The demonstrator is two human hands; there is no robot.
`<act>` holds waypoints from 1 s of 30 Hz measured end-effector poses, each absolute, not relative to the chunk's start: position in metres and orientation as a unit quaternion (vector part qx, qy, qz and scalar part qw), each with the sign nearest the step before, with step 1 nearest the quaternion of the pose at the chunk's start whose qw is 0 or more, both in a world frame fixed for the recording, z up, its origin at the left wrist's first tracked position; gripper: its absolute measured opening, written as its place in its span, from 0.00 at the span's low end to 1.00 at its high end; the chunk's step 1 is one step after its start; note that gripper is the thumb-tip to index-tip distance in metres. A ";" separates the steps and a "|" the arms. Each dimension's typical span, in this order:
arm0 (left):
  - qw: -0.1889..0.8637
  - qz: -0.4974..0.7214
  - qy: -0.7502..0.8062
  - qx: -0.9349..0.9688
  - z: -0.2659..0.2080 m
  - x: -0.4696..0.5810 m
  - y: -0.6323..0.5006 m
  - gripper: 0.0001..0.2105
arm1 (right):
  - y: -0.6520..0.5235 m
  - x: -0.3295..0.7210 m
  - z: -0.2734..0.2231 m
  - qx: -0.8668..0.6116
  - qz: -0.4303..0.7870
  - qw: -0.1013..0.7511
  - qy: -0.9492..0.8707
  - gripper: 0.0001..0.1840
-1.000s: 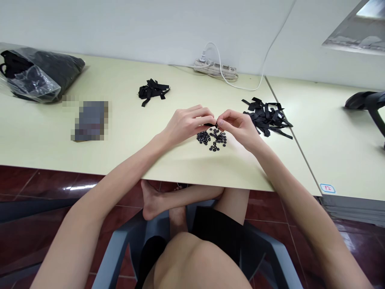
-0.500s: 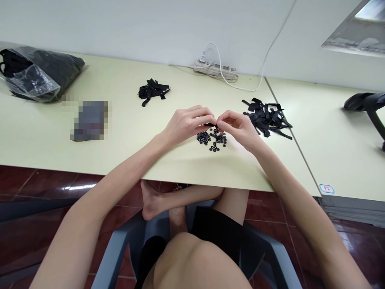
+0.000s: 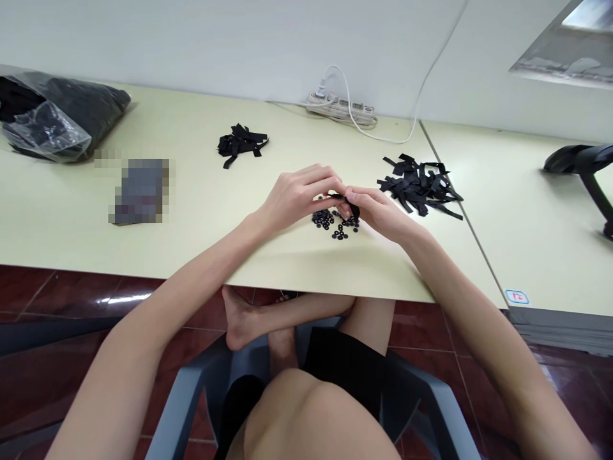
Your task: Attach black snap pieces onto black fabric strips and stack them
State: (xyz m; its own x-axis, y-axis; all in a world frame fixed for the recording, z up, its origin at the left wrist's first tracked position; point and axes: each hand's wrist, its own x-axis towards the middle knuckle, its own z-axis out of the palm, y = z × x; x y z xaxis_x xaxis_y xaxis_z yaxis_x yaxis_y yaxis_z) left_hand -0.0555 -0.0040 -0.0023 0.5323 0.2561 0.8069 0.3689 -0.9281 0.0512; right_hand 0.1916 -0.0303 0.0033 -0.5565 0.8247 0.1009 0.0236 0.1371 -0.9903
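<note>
My left hand (image 3: 304, 191) and my right hand (image 3: 376, 209) meet over the table, fingertips touching. Between them is a short black fabric strip (image 3: 353, 208), pinched by both hands; its end shows below my right thumb. Whether a small ring is on the strip I cannot make out. Just under the fingers lie several small black ring-shaped pieces (image 3: 323, 218) in loose clusters, partly hidden by my hands. To the right of my right hand is a heap of black fabric strips (image 3: 420, 184).
A smaller pile of black strips (image 3: 242, 144) lies further back. At left are a clear plastic bag (image 3: 62, 121) of black material and a blurred-out flat object (image 3: 142, 191). A power strip (image 3: 340, 108) with white cables rests by the wall. A black stand (image 3: 575, 160) is at right.
My right hand has turned, its fingers now lower and beneath the strip. More of the strip shows between the hands. My left hand has barely moved.
</note>
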 end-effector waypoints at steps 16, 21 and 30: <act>-0.080 -0.380 -0.230 -0.892 -0.001 -0.059 -0.008 0.10 | -0.028 0.193 0.001 -0.321 0.566 0.343 -0.677 0.27; -0.192 -0.367 -0.261 -0.872 -0.004 -0.058 -0.006 0.04 | -0.030 0.189 0.005 -0.353 0.490 0.351 -0.716 0.29; -0.398 -0.393 -0.284 -0.779 -0.003 -0.054 -0.007 0.14 | -0.035 0.181 0.007 -0.392 0.316 0.399 -0.767 0.21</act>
